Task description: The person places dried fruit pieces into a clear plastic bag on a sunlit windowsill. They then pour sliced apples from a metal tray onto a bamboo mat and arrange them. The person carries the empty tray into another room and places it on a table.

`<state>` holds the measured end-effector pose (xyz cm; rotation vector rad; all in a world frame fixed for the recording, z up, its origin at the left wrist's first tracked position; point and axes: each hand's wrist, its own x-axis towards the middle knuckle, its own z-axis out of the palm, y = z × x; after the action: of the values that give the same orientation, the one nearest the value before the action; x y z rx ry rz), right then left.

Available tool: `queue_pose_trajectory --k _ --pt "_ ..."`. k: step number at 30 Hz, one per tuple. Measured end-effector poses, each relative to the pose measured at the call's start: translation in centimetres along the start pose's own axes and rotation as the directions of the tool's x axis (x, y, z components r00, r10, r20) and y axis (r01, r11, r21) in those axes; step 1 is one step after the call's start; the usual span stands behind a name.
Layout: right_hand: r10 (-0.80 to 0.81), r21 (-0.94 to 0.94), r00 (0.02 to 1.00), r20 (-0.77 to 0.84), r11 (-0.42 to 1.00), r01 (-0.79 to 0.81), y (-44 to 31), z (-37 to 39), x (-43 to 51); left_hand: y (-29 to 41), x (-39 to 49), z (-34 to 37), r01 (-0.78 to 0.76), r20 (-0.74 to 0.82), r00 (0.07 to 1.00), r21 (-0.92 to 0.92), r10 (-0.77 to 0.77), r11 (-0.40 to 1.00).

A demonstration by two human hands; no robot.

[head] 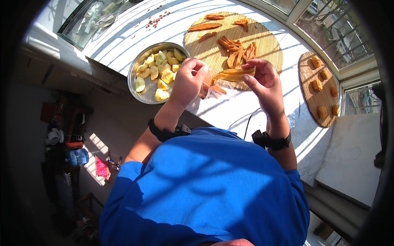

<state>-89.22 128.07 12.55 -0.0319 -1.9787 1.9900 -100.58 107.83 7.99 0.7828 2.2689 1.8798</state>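
My right hand (263, 81) pinches one end of a long, orange-brown strip of dried fruit (232, 75). The strip's other end reaches to the mouth of a clear plastic bag (220, 93). My left hand (190, 81) grips the bag's edge between thumb and fingers. Some orange-brown pieces show through the plastic. Behind the hands lies a round mat of thin reeds (266, 46) with several dried strips on it, among them a bunched cluster (235, 50). Left of my left hand is a round metal pan (131, 77) holding several peeled, cut fruit chunks (167, 76).
An oval woven board (303, 83) with several round dried fruits (317, 85) stands by the window at right. Small brown seeds (155, 21) are scattered on the white countertop (123, 46). A glass tank (84, 26) sits at the far left. A black cable (248, 123) crosses the counter's front.
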Motion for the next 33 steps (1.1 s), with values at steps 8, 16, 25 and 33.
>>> queue_pose_trajectory --k 8,16,25,33 --pt "-0.167 0.217 0.982 -0.089 0.959 0.183 2.5 -0.4 1.5 -2.0 0.3 1.3 0.180 0.184 0.974 -0.267 -0.134 0.947" --pt "0.070 0.317 0.968 -0.239 0.948 0.010 6.2 0.2 5.6 -0.2 0.2 1.7 0.333 0.399 0.888 -0.216 -0.228 0.918" --pt "0.150 0.341 0.989 0.004 0.929 -0.142 6.2 4.6 4.3 -0.7 0.5 3.1 0.187 0.241 0.959 -0.147 -0.148 0.971" --pt "0.210 0.169 0.967 -0.144 0.968 -0.185 6.3 2.2 4.9 -1.3 0.7 1.7 0.161 0.356 0.928 -0.119 -0.109 0.980"
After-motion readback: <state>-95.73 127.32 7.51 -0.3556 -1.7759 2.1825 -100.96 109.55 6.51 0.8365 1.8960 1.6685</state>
